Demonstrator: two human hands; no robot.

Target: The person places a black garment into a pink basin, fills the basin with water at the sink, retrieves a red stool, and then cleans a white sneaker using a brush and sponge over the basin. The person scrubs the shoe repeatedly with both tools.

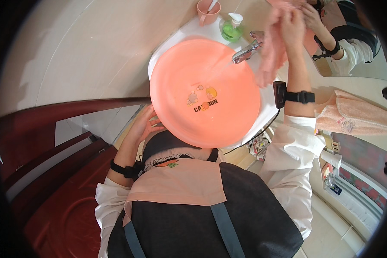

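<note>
My right hand [292, 24], blurred, is raised at the mirror and closed on a pink cloth [271, 54] that hangs down beside the faucet. My left hand [147, 122] is at the left rim of a large pink plastic basin [180, 67], its fingers apart and partly behind the basin; whether it bears any weight cannot be told. The basin, with cartoon prints on its bottom, sits on a white sink [272, 108]. A chrome faucet [245, 53] reaches over the basin's upper right rim, and a thin stream seems to run from it.
Behind the basin stand a green soap pump bottle [232, 31] and a pink cup [209, 14] holding a white-handled item. A mirror [354, 67] is at upper right, with a peach towel [354, 114] below it. A dark red door [67, 180] is on the left; shoes [259, 146] lie low behind the sink.
</note>
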